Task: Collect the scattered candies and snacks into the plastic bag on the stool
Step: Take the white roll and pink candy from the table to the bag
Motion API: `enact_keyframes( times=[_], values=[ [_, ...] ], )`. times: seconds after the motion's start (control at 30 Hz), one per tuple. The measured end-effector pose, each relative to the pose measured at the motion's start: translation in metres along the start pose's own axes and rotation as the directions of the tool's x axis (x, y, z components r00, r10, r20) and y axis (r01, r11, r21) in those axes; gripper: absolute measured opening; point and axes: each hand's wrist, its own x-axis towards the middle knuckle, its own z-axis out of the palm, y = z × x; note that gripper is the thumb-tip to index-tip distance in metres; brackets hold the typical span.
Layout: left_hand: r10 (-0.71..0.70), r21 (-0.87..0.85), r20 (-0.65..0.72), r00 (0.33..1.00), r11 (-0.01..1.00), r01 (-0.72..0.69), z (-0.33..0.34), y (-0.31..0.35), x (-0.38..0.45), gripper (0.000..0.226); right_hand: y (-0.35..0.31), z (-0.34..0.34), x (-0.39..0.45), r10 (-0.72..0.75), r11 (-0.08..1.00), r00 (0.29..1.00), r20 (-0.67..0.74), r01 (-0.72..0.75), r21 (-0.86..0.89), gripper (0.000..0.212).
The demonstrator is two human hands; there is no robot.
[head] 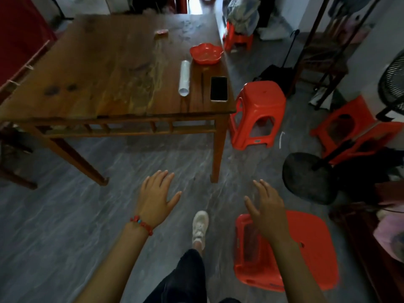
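Both hands (209,204) outstretched (fingers seemingly spread)

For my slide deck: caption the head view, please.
Both hands, left and right, open and empty, approaching the wooden table among red stools.

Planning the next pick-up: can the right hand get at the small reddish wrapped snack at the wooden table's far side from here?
Probably not yet. The right hand hovers open near the person, short of the wooden table, and the small reddish wrapped snack lies across it. Nothing blocks the path; stepping closer should do.
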Motion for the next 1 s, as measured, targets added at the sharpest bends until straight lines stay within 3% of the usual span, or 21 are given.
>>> enact_keyframes(
  times=[0.27,0.5,0.63,1.0],
  values=[
    [0.141,-0.013,0.013,0.99,0.99,-0.141,0.004,0.011,0.182,0.076,0.041,-0.001,0.139,0.165,0.986,0.985,-0.049,-0.166,-0.016,0.061],
    [0.172,-0.004,-0.002,0.985,0.985,-0.172,-0.014,0.02,0.304,0.06,0.054,-0.031,0.246,0.205,0.973,0.963,-0.175,-0.219,-0.066,0.061],
    [0.15,-0.015,0.006,0.989,0.989,-0.15,-0.015,0.023,0.344,0.061,0.056,-0.036,0.29,0.172,0.979,0.966,-0.194,-0.189,-0.073,0.063],
    [-0.013,-0.005,-0.05,0.999,1.0,0.013,-0.014,0.02,0.433,0.058,0.078,-0.018,0.437,0.001,1.0,0.999,-0.047,-0.001,-0.009,0.059]
  ],
)
